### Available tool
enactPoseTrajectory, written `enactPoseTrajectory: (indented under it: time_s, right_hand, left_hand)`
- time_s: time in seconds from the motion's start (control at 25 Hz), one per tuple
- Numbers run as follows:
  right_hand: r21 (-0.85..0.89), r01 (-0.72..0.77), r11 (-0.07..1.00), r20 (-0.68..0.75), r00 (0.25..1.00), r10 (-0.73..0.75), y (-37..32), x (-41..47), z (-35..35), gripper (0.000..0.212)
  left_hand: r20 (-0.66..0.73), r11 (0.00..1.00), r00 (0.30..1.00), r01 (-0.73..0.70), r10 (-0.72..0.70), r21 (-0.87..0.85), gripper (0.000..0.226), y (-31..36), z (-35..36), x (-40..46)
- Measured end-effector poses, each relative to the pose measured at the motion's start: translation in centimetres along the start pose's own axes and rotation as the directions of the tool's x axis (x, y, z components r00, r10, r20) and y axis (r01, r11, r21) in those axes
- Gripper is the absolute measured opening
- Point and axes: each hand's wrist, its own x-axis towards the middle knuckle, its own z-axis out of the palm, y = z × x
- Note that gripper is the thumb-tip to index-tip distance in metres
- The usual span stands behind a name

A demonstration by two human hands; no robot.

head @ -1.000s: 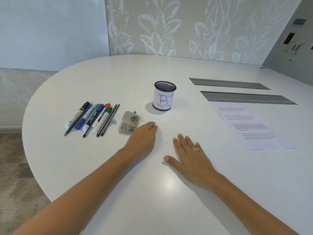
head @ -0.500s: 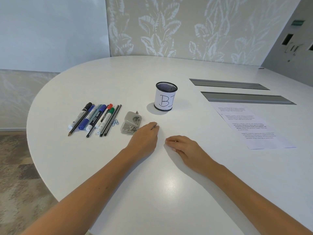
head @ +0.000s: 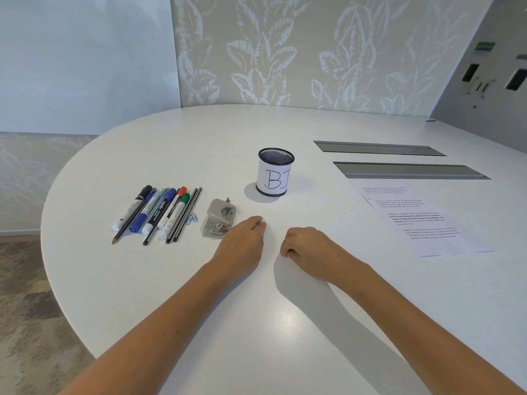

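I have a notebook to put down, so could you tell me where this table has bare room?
Bare: the far stretch of table behind the pen cup, and the strip between the cup and the printed sheet, beyond the right hand. Crowded: the left, where pens, paper clips and hole punch lie close together beside the left hand.

Right hand (head: pixel 309 246): fingertips curled under the palm, out of sight
Left hand (head: pixel 242 245): palm and thumb hidden beneath its back; contact with the hole punch (head: pixel 220 218) cannot be told
Forearms (head: pixel 159 317): both cut off by the lower edge
Printed sheet (head: pixel 422 223): text too small to read
Pen cup (head: pixel 275 173): label lettering runs round the side out of view; bottom of the inside not visible
Markers (head: pixel 159 213): barrel print mostly too small to read
Paper clips (head: pixel 191 218): blue, number too small to tell
Table (head: pixel 285 323): cut off at right and lower edges
Wall panel (head: pixel 490 78): fittings cut by the right edge
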Motion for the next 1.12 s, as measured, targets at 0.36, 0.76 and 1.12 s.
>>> enactPoseTrajectory:
  time_s: [0.36,0.76,1.12]
  right_hand:
    - [0.681,-0.302,0.667,0.008,0.914,0.405,3.8,1.2,-1.1,0.019]
    - [0.933,-0.077,-0.353,0.246,0.851,0.465,9.9,8.7,-9.4,0.018]
    - [0.636,-0.288,0.716,-0.113,0.883,0.456,6.5,18.0,-13.2,0.017]
  left_hand:
    - [0.015,1.000,1.000,-0.002,0.002,-0.003,0.034,-0.2,0.0,0.2]
    - [0.007,0.999,1.000,-0.014,0.014,-0.040,0.038,-0.1,0.0,0.2]
    - [0.002,0.998,1.000,-0.026,0.026,-0.059,0.044,-0.4,0.3,0.3]
